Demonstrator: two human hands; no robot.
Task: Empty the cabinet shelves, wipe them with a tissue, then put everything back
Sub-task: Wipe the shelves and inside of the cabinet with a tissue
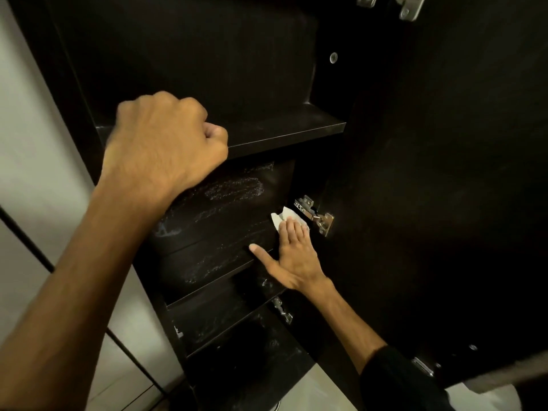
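left hand [166, 143] on upper shelf [281, 130] front edge, left side | right hand [293, 250] on tissue [284, 219], lower shelf [213, 259], right end | hinge [315, 215] just right of tissue | door [444, 173] right of shelves

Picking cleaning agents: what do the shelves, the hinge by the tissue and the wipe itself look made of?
Shelves: probably dark laminated or veneered board, matte; faint grain, square edges, pale dusty smears show on it. Hinge: bright metal, likely plated steel, shiny with highlights. Tissue: thin white paper, creased, pressed flat under the right hand.
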